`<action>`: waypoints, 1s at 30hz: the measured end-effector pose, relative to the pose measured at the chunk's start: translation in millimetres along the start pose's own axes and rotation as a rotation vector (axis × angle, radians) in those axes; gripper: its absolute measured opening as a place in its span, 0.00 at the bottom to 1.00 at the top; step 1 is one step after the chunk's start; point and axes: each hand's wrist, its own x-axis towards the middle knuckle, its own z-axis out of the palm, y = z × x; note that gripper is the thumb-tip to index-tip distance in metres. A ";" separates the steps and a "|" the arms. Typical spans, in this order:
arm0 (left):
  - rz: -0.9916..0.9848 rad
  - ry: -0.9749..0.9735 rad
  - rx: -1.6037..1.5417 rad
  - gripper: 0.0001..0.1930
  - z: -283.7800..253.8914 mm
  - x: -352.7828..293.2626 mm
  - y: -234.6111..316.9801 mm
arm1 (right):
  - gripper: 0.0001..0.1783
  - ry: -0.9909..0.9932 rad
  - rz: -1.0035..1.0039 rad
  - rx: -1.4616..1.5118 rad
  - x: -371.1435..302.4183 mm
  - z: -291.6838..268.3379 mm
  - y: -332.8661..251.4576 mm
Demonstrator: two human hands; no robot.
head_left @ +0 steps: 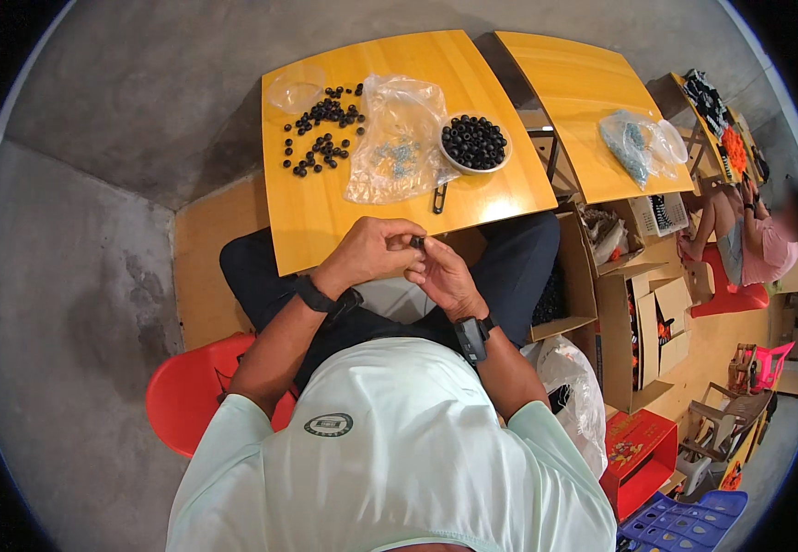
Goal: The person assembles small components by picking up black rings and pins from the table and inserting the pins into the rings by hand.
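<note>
small black part pinched between both hands over the lap

pale shirt and shoulders fill the bottom of the view, forearms running up to the hands. left hand (373, 250) curled narrow, fingertips closed on a small black part (417, 242); right hand (442, 276) meets it from the right, fingers pinched on or right beside the same part. exact contact of the right fingers is too small to tell. part sits just off the near edge of the desk (325, 221), over the lap, not resting on anything.

orientation: part is a tiny dark blob, mostly hidden by fingertips; long axis and facing can't be read.

risks, as a judgement: grip is fingertip-only on a tiny piece held off the desk edge, so a slip would likely drop it into the lap or onto the floor, hard to find. loose black pieces (321, 138) lie scattered on the desk and could roll if the desk gets knocked. bowl (474, 143) of black pieces and clear bag (397, 138) sit further back, well apart from the hands.
</note>
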 end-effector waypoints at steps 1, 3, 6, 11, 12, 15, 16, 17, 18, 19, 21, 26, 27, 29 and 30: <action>0.000 0.002 0.000 0.15 -2.2 0.0 2.4 | 0.17 -0.005 0.009 0.011 -0.1 0.4 0.8; 0.035 0.012 0.025 0.14 -5.5 -0.1 5.1 | 0.17 -0.010 0.018 0.021 0.2 0.6 1.3; -0.010 -0.023 -0.005 0.14 -8.2 0.1 2.4 | 0.17 -0.044 0.044 0.044 0.6 -0.9 1.8; 0.039 -0.060 0.053 0.13 -12.6 -0.8 2.8 | 0.18 -0.053 0.109 0.081 -0.4 -4.0 3.1; 0.084 -0.059 0.080 0.12 -13.5 -1.3 3.3 | 0.18 -0.053 0.109 0.082 -0.4 -3.2 2.5; 0.222 -0.060 0.227 0.12 -16.1 -2.4 7.8 | 0.17 -0.047 0.153 0.093 -1.7 -3.0 0.1; 0.220 -0.063 0.227 0.12 -16.4 -2.4 7.5 | 0.16 -0.041 0.160 0.084 -2.2 -4.5 0.3; 0.267 -0.066 0.252 0.12 -17.0 -2.2 7.1 | 0.15 -0.034 0.167 0.074 -2.8 -5.8 0.1; 0.315 -0.067 0.278 0.11 -17.5 -1.7 7.0 | 0.15 -0.034 0.166 0.075 -3.3 -6.1 -1.1; 0.314 -0.068 0.278 0.11 -18.0 -1.4 7.7 | 0.15 -0.045 0.184 0.055 -3.9 -6.4 -2.6; 0.326 -0.117 0.324 0.12 -19.1 -1.6 10.1 | 0.14 -0.057 0.203 0.036 -5.4 -5.6 -5.2; 0.353 -0.050 0.215 0.11 -12.6 -0.4 5.3 | 0.15 -0.044 0.182 -0.107 -6.5 -1.0 -9.2; 0.337 -0.040 0.168 0.12 -11.8 0.0 4.1 | 0.15 -0.047 0.184 -0.108 -6.2 0.3 -8.9; 0.202 -0.031 0.127 0.12 -8.9 0.1 3.0 | 0.14 0.045 0.102 -0.154 -5.3 3.3 -6.0; 0.069 -0.028 0.082 0.13 -6.1 0.0 2.5 | 0.14 0.043 0.104 -0.155 -3.8 4.4 -5.1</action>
